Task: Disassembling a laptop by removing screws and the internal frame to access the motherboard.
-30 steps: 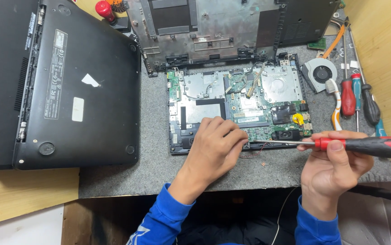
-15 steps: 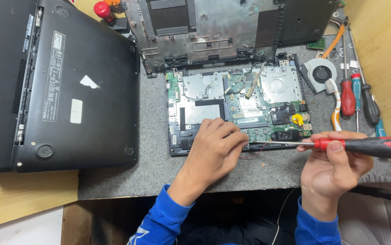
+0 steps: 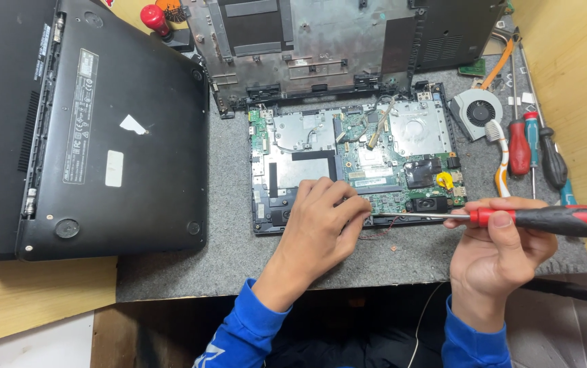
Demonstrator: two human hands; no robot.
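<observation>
An opened laptop base (image 3: 354,160) with a green circuit board lies on the grey mat (image 3: 232,225). My left hand (image 3: 324,225) rests curled on its front edge, fingertips pressing near the board. My right hand (image 3: 494,249) grips a red-and-black screwdriver (image 3: 545,219) held level, its long shaft pointing left to the base's front edge beside my left fingers. Whether the tip sits in a screw is hidden.
A closed black laptop (image 3: 113,129) lies upside down at the left. A grey stripped laptop shell (image 3: 334,41) leans at the back. A cooling fan (image 3: 477,109), a toothbrush (image 3: 501,153) and several screwdrivers (image 3: 535,146) lie at the right, by a wooden wall (image 3: 579,82).
</observation>
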